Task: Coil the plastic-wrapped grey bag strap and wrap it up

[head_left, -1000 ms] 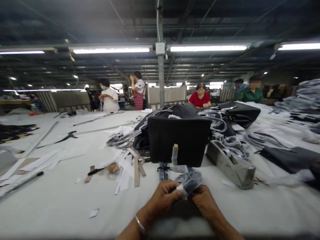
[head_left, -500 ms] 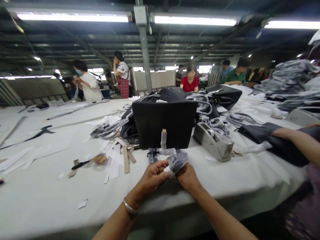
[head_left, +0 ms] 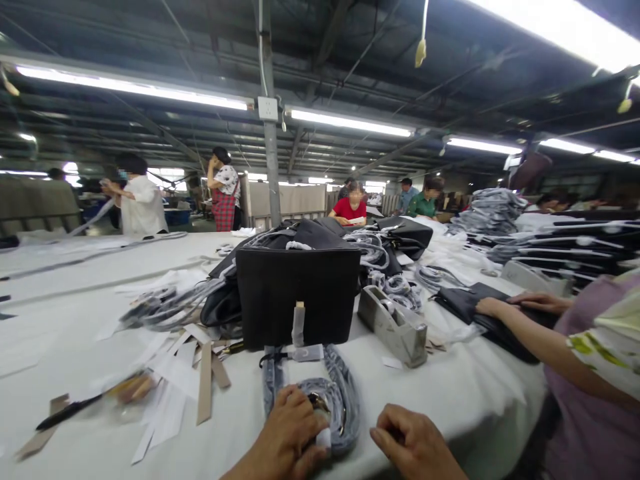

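Both hands at a wrapped strap on the white table, in front of a black bag.

The left hand (head_left: 293, 433) presses closed fingers on the plastic-wrapped strap (head_left: 343, 393), hiding its metal end; the right hand (head_left: 413, 443), loosely curled and holding nothing, rests just beside it, its wrist cut off. The strap lies looped before the black bag (head_left: 299, 293). The table (head_left: 75, 267) stretches through a strip-lit workshop; a co-worker's arm (head_left: 520, 330) reaches in.

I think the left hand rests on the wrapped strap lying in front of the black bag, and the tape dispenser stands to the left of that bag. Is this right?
Not quite. The head view shows the tape dispenser to the right of the black bag, not to its left. The rest holds: the left hand rests on the wrapped strap lying in front of the bag.
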Demonstrator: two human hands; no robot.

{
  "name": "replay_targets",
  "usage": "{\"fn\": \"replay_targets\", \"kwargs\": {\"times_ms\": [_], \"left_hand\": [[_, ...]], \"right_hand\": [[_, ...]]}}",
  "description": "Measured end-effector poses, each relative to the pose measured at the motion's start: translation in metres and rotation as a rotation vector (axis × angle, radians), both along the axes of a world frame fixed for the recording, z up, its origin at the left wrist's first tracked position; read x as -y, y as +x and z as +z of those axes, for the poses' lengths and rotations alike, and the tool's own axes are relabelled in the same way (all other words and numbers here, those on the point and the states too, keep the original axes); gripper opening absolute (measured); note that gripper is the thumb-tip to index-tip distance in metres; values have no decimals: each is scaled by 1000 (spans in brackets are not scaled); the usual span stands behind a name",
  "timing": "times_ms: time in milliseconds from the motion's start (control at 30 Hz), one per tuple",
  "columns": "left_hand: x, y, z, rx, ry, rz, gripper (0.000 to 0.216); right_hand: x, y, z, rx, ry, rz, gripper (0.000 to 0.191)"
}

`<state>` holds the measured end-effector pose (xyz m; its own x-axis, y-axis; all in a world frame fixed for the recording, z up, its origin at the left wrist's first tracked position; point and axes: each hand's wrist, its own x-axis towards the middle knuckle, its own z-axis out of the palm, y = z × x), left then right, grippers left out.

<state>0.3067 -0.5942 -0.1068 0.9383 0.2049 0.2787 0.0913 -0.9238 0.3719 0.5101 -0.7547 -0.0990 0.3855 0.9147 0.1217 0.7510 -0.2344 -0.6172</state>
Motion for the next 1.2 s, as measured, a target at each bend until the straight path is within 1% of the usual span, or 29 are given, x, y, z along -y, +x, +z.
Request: {"fn": "replay_targets", "kwargs": {"times_ms": [67, 133, 167, 233, 300, 333, 367, 433, 533, 600, 667, 733, 800, 900, 967, 1033, 1067, 1133, 1200], "left_hand": [[0, -3, 2, 9, -58, 21, 23], [-2, -8, 6, 42, -203, 41, 24], [-5, -10, 8, 64, -326, 56, 26], [-13, -14, 12, 158, -691, 139, 31], [-22, -17, 13, 330, -1067, 238, 36], [-25, -18, 14, 426, -1209, 278, 38], [-28, -19, 13, 513, -1305, 305, 39], [-31, -18, 12, 621, -1389, 330, 40], [-29, -14, 9, 651, -1379, 313, 35], [-26, -12, 5, 650, -1325, 288, 32], [-24, -11, -1, 646, -1250, 268, 30], [-22, -11, -7, 624, -1149, 261, 29], [-20, -12, -11, 585, -1048, 256, 29], [-18, -14, -13, 552, -933, 249, 30], [-18, -14, -13, 531, -861, 240, 30], [-19, -11, -13, 512, -772, 237, 31], [-18, -9, -12, 502, -723, 237, 31], [-16, -12, -7, 431, -553, 214, 33], [-17, -30, 3, 301, -339, 220, 31]], "right_hand": [[1, -6, 14, -43, 92, -3, 23], [-1, -15, 22, -116, 169, 25, 24], [-3, -20, 23, -170, 200, 36, 25], [-8, -32, 20, -344, 221, 42, 27], [-13, -46, 13, -605, 183, 18, 30], [-16, -54, 11, -743, 158, 3, 32], [-19, -63, 9, -874, 143, -11, 34], [-27, -79, 10, -1093, 155, -39, 39], [-44, -98, 19, -1292, 221, -92, 45], [-55, -106, 24, -1323, 259, -108, 46], [-64, -111, 24, -1309, 284, -105, 44], [-71, -114, 19, -1316, 280, -116, 45], [-76, -116, 10, -1330, 271, -133, 51], [-85, -118, -3, -1353, 315, -158, 56], [-88, -118, -9, -1433, 365, -134, 56], [-88, -117, -12, -1531, 426, -65, 54], [-87, -116, -14, -1562, 455, -31, 52], [-85, -119, -14, -1579, 493, -11, 51], [-95, -131, -10, -1557, 475, 11, 48]]}}
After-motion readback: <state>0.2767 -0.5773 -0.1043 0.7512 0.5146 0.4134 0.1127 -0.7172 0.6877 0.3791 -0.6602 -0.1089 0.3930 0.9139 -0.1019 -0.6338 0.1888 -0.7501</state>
